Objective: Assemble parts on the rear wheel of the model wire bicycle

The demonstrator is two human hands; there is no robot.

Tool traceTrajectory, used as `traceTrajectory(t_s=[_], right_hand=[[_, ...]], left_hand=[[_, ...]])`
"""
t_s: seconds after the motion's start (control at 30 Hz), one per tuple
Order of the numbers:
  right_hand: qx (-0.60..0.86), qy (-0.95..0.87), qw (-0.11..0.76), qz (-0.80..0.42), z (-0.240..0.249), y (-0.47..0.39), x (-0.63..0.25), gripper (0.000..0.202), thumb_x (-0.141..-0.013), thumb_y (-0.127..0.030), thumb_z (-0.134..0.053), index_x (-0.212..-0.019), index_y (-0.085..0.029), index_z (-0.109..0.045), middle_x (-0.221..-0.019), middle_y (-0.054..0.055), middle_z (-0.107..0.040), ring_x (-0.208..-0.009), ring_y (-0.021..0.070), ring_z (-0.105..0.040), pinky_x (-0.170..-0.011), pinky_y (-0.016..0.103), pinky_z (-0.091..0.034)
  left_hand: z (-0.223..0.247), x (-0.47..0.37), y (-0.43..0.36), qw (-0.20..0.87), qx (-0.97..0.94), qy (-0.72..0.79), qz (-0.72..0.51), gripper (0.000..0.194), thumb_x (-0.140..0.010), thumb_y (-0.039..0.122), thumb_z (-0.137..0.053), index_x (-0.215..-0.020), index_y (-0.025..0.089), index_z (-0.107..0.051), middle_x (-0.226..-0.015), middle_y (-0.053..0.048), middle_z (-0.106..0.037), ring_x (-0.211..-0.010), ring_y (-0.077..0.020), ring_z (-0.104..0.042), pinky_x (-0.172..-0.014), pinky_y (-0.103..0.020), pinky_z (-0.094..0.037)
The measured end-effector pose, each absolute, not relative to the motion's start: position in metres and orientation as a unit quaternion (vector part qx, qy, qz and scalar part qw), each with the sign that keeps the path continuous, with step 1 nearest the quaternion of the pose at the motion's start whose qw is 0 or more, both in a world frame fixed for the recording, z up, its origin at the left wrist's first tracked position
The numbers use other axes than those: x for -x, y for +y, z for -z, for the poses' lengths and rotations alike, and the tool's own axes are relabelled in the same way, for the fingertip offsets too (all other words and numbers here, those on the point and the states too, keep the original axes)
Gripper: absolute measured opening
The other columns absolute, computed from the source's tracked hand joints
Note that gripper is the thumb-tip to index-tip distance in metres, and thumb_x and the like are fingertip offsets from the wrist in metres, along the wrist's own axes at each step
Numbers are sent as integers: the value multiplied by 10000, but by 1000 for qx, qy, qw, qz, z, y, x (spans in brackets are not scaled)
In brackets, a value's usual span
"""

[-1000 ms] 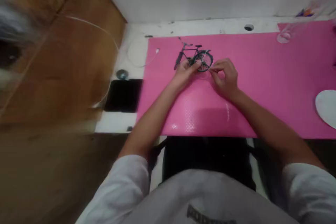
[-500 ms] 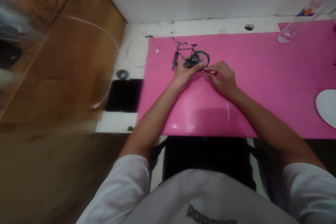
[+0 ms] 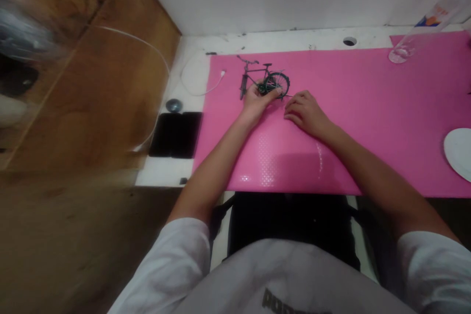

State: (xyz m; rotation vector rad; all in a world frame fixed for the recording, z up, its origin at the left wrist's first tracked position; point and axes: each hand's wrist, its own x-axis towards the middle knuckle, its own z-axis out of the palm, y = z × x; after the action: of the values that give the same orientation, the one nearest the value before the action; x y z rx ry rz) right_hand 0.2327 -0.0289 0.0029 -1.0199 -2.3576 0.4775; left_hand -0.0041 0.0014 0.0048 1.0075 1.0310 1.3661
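A small dark model bicycle (image 3: 252, 71) stands upright over the pink mat, its handlebar to the left and rear wheel to the right. My left hand (image 3: 256, 102) is closed on its lower frame by the pedals and rear wheel, the thumb lying across the wheel's lower part. Just right of the rear wheel is my right hand (image 3: 305, 112), fingers curled and pinching. A thin metal rod (image 3: 289, 95) juts from its fingertips towards the wheel's hub side; the rest of the rod is hidden in the fingers.
The pink mat (image 3: 368, 108) covers most of the white table. A clear bottle (image 3: 412, 41) stands at the back right, a white plate (image 3: 459, 152) at the right edge. On the left are a black flat case (image 3: 174, 135), a round dark object (image 3: 174, 105) and a white cable (image 3: 200, 93).
My right hand has drawn back slightly from the rear wheel, and the thin rod now shows between them. My left hand keeps its hold on the model bicycle.
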Motion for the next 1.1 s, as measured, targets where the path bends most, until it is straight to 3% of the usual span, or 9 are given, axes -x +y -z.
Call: traceTrajectory(t_s=[0.17, 0.3, 0.43, 0.57, 0.87, 1.1], right_hand=[[382, -865, 274, -176, -3, -26, -233, 278, -1210, -452, -632, -1089, -271, -804, -1162, 153, -818, -1271, 401, -651, -1218, 668, -524], [403, -815, 376, -180, -2, -25, -233, 483, -1244, -687, -516, -1118, -279, -742, -1103, 139, -786, -1093, 347, -670, -1101, 598, -587], [426, -768, 450, -159, -5, -27, -233, 643, -1199, -865, -516, -1106, -284, -775, -1058, 119, -801, -1004, 316, -697, -971, 537, -616], [444, -745, 479, -138, -9, -28, -233, 607, -1184, -848, -588, -1094, -292, -817, -1064, 115, -839, -1015, 319, -735, -976, 540, -635], [465, -737, 473, -129, -10, -27, -233, 493, -1164, -755, -682, -1078, -303, -857, -1060, 110, -853, -1057, 333, -758, -1063, 590, -678], [483, -707, 495, -145, -11, -25, -238, 487, -1196, -725, -613, -1265, -341, -905, -1105, 122, -781, -1191, 391, -750, -1231, 771, -623]], left_hand=[[-6, 7, 2, 532, -435, 448, -572, 624, -725, 475, -1189, -1119, 239, -767, -1104, -54, -865, -1084, -250, -854, -1042, -413, -706], [-4, 10, 4, 514, -442, 448, -583, 614, -721, 465, -1189, -1121, 252, -775, -1123, -60, -882, -1037, -243, -848, -998, -416, -725], [-1, 10, 6, 508, -449, 451, -580, 597, -724, 436, -1186, -1129, 263, -782, -1159, -65, -895, -1102, -250, -861, -1042, -423, -735], [1, 10, 8, 519, -444, 440, -583, 608, -709, 416, -1186, -1128, 256, -775, -1144, -56, -894, -1128, -251, -870, -1106, -441, -723], [-2, 10, 10, 535, -437, 442, -572, 673, -655, 398, -1196, -1155, 258, -768, -1120, -48, -874, -1162, -266, -866, -1070, -424, -708], [-4, 18, 17, 527, -425, 435, -593, 674, -647, 498, -1214, -1125, 285, -789, -1150, -60, -901, -1198, -284, -878, -1069, -424, -720]])
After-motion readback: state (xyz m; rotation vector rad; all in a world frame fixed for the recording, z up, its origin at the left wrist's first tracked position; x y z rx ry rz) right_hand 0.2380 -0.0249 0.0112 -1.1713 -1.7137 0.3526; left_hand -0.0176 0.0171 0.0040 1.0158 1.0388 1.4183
